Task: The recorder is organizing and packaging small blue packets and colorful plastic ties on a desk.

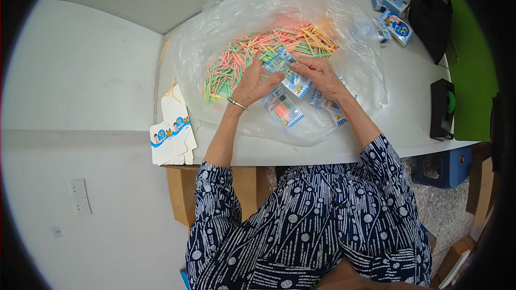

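evidently the step in hand is work on one clear packet [296, 82], held between both hands at the near edge of the heap of pastel sticks [231, 67], a little above the centre of the frame; by the look of it, sticks are being put in or settled inside. the right hand [321, 76] pinches the packet between thumb and fingers on its right side, while the left hand [251, 85] grasps its left edge, thumb toward the front. the next move seems to call for a light, steady grip that lines the sticks up, since such thin film would likely crumple.

just below the hands, on the large plastic bag [368, 78] spread over the table [411, 91], lie a pink-stick packet [282, 108] and, to its right, another packet [334, 111], partly covered by the right wrist [346, 99].

the left fingertips are hard to make out, so whether they also hold the green sticks [267, 56] at the packet's upper corner cannot be told; nor can whether its top is sealed.
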`<state>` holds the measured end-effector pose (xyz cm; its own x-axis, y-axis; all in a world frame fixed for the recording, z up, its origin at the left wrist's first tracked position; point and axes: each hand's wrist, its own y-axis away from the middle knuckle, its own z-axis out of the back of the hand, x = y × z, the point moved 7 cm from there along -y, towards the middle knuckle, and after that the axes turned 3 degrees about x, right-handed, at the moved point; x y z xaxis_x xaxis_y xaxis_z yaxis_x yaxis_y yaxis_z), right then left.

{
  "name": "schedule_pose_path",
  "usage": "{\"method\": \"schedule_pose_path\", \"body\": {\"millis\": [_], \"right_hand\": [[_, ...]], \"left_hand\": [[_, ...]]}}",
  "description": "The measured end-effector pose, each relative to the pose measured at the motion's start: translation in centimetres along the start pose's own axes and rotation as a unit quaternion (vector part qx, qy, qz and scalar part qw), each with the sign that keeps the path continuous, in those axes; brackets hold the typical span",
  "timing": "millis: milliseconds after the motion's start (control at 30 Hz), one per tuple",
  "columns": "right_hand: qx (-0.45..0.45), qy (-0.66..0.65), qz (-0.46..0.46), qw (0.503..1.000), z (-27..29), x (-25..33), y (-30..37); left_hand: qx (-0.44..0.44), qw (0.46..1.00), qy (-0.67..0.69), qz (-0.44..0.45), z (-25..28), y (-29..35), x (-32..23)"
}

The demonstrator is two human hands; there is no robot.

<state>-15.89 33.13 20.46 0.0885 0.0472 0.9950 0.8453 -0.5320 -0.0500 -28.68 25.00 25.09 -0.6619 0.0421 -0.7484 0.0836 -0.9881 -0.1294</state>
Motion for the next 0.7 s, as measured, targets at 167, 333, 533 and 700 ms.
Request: {"method": "schedule_pose_path", "body": {"millis": [167, 333, 533, 700], "right_hand": [[-0.01, -0.033, 0.007, 0.999, -0.3, -0.5, -1.2], [0.005, -0.045, -0.006, 0.999, -0.3, -0.7, -1.6], [0.004, -0.09, 0.016, 0.996, -0.8, -0.5, -1.8], [-0.018, -0.128, 0.014, 0.992, -0.5, -0.7, -1.5]], "left_hand": [[-0.011, 1.0, -0.016, 0.012, 2.4, -0.9, 2.6], [-0.079, 0.963, 0.253, 0.056, 3.4, -1.9, 2.1], [-0.084, 0.976, 0.201, 0.016, 2.4, -2.7, 0.2], [-0.101, 0.929, 0.35, 0.067, 2.8, -3.9, 0.9]]}}
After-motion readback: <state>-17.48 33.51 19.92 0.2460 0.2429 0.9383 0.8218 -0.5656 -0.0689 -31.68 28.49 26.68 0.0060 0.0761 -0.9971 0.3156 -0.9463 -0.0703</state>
